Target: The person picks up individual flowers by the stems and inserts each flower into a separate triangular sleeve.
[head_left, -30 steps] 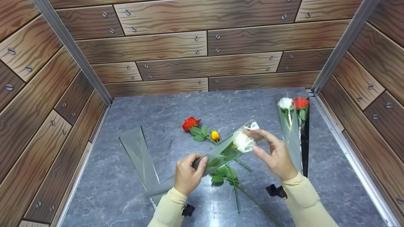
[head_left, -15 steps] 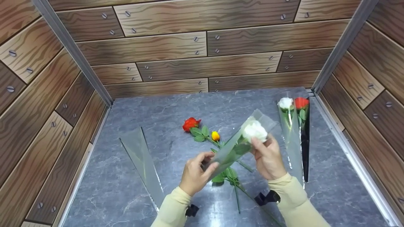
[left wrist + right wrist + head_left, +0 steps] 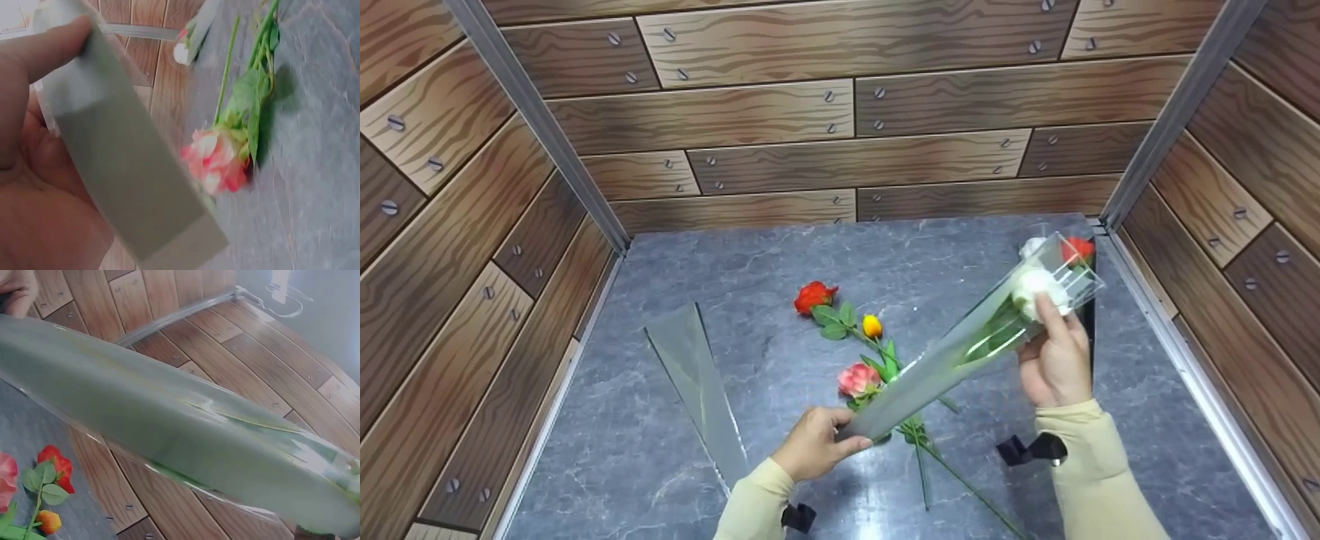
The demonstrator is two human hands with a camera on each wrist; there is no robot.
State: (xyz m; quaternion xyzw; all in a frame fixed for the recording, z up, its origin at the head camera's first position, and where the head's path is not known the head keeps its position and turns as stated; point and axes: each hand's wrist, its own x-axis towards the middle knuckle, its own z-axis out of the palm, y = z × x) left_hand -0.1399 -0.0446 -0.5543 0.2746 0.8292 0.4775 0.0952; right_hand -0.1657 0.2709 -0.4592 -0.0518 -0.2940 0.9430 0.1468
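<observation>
A white rose (image 3: 1033, 289) lies inside a clear and grey flower sleeve (image 3: 915, 382), held slantwise above the table. My left hand (image 3: 819, 444) pinches the sleeve's narrow lower end between thumb and fingers. At the wide end, my right hand (image 3: 1057, 356) grips the sleeve beside the bloom, thumb in front and the other fingers partly hidden behind. The left wrist view shows the sleeve's flat grey tail (image 3: 129, 174) running past the left thumb. Through the right wrist view stretches the sleeve's long body (image 3: 169, 422), with the left fingers (image 3: 18, 292) at its far end.
Below the sleeve lie a pink rose (image 3: 859, 381), a red rose (image 3: 814, 298) and a yellow-orange bud (image 3: 871, 325), stems crossing. Another sleeve (image 3: 697, 382) lies at left. At right, a wrapped red rose (image 3: 1078, 250) and white rose (image 3: 1033, 246) are partly covered. Plank-patterned walls surround the table.
The wrapped white rose has moved up and to the right with my right hand. My left hand now sits at the sleeve's narrow end. The pink rose has come into view.
</observation>
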